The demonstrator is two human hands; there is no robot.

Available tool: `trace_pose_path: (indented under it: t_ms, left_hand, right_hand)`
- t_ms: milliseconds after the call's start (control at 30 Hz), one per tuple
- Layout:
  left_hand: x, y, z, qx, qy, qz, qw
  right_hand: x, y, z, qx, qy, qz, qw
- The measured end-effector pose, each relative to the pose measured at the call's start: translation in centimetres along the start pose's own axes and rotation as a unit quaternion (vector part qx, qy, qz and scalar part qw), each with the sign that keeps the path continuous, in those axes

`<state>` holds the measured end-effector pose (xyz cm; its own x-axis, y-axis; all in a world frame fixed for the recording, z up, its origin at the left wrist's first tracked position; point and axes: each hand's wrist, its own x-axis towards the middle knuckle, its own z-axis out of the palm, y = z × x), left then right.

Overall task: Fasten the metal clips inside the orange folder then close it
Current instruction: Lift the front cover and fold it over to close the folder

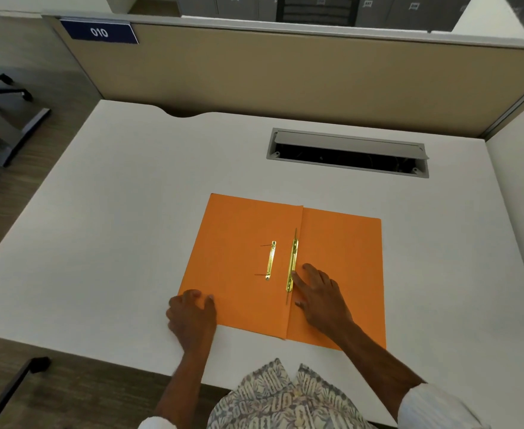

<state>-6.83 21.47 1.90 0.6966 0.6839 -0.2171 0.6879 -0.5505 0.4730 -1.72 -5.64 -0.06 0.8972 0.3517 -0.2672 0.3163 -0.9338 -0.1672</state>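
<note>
The orange folder [285, 267] is laid open on the white desk [99, 212]. The right hand [319, 292] is spread flat, fingers touching the long metal clip [292, 267] at the fold. The left hand [191, 314] is loosely curled on the folder's near-left corner. A shorter clip [270, 260] is left untouched.

Even, soft overhead light — wide-angle bending at edges.
</note>
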Motion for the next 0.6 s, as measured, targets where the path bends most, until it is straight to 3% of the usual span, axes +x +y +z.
trace_pose_path:
  t_ms: [433,600]
  left_hand:
    - [5.1,-1.4,-2.7,-0.098,-0.03,-0.151,0.983]
    - [6.2,-1.5,-5.7,-0.238,-0.057,-0.114,0.963]
  right_hand:
    - [-1.0,-1.0,1.2,0.008,-0.025,0.026,0.999]
    - [-0.8,-1.2,0.9,0.006,-0.025,0.022,0.999]
